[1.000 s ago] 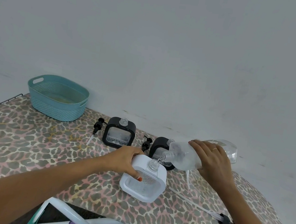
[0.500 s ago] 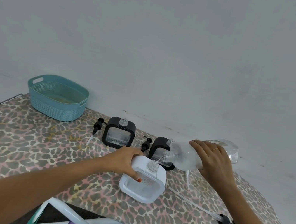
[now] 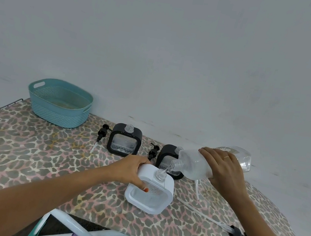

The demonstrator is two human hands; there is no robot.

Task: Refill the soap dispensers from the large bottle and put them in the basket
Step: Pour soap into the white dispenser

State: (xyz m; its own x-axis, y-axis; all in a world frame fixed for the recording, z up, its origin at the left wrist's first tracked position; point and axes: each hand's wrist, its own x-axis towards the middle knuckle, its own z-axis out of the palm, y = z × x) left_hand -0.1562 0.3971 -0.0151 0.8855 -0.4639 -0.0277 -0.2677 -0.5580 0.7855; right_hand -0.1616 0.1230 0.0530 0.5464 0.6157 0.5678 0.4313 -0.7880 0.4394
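Observation:
My right hand point(image 3: 223, 171) grips the large clear bottle point(image 3: 196, 165), tipped on its side with its mouth just above the open neck of the white soap dispenser point(image 3: 150, 196). A thin stream runs from the bottle into that neck. My left hand point(image 3: 132, 170) holds the white dispenser by its left upper side. Behind it stand two black dispensers without pumps, one point(image 3: 124, 143) at the centre and one point(image 3: 167, 156) partly hidden by the bottle. The teal basket point(image 3: 57, 114) sits at the far left.
Two black pump heads lie on the leopard-print board, one point(image 3: 101, 132) left of the centre dispenser and one point(image 3: 153, 152) between the black dispensers. A long pump tube with a black cap point(image 3: 234, 231) lies at the right. A white tube point(image 3: 197, 187) lies below the bottle.
Both hands, the bottle and the white dispenser keep almost the same pose; the pouring continues.

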